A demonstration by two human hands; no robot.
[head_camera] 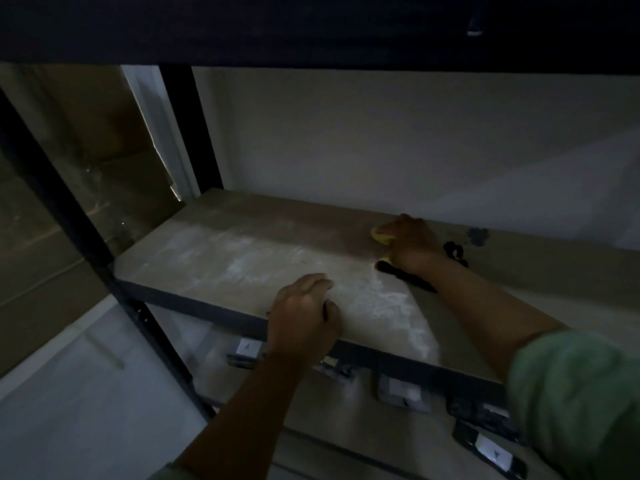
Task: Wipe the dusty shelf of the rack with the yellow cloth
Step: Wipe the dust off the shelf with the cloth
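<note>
The rack's pale shelf [221, 258] runs across the middle of the head view, with white dust streaked over its front and centre. My right hand [414, 242] presses on the yellow cloth [485, 237], far back near the wall; only a small yellow edge of the cloth [380, 237] shows under the fingers. My left hand [304, 313] rests on the shelf's front edge, fingers curled over it, holding nothing else.
A black cord or strap [415, 275] lies on the shelf beside my right wrist. Black rack posts [59, 209] stand at the left, and a dark upper shelf [311, 29] hangs overhead. Several small labelled dark items [401, 393] lie on the lower shelf.
</note>
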